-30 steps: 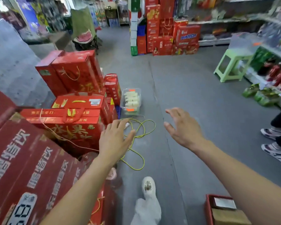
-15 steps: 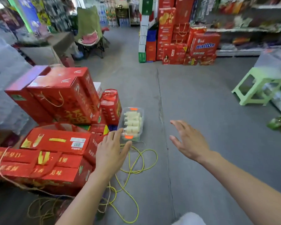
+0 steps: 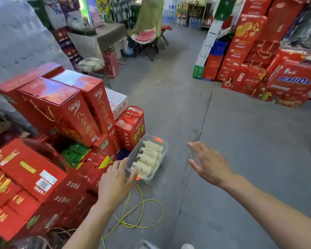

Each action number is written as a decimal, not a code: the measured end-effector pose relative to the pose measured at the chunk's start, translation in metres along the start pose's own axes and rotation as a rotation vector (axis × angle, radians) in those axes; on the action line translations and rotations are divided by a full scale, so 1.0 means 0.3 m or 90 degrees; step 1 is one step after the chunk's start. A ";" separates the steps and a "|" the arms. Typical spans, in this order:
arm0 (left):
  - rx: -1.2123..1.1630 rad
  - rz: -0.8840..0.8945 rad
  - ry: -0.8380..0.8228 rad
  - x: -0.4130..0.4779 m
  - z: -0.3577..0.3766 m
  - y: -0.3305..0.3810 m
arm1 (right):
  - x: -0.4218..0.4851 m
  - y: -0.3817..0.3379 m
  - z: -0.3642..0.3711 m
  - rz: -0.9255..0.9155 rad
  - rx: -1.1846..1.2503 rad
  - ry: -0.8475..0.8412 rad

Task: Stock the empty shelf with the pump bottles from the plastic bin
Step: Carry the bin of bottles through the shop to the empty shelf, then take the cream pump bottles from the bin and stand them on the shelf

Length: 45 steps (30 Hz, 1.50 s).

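Pickup of the plastic bin (image 3: pixel 166 146) is seemingly getting under way: pump bottles (image 3: pixel 149 159) are lying inside it, the left hand (image 3: pixel 115 182) is hovering open and empty at its near corner, the right hand (image 3: pixel 209 164) likewise off its right side, so next both are needing a hold on its ends

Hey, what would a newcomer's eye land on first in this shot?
The stacks of red gift boxes crowd the left side. Beside them on the grey floor sits a clear plastic bin of cream pump bottles, with the left hand and right hand open, reaching toward it.
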<state>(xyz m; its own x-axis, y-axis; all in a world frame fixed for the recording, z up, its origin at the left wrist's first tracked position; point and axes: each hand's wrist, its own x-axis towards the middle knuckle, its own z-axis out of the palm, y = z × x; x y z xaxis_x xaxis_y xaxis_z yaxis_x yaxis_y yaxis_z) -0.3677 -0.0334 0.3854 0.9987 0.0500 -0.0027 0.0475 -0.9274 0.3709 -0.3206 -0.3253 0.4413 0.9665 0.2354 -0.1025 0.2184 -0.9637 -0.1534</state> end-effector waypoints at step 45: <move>-0.562 -1.163 0.003 1.023 1.927 -0.691 | 2.263 0.425 1.917 0.094 0.116 -0.470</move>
<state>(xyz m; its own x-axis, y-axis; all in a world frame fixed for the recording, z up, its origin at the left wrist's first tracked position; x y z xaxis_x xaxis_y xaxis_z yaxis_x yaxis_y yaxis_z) -0.0617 -0.0401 -0.2292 -0.1982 0.5326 -0.8228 0.7776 0.5964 0.1988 0.2858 -0.2160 -0.2130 0.6299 0.1901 -0.7531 0.0064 -0.9708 -0.2397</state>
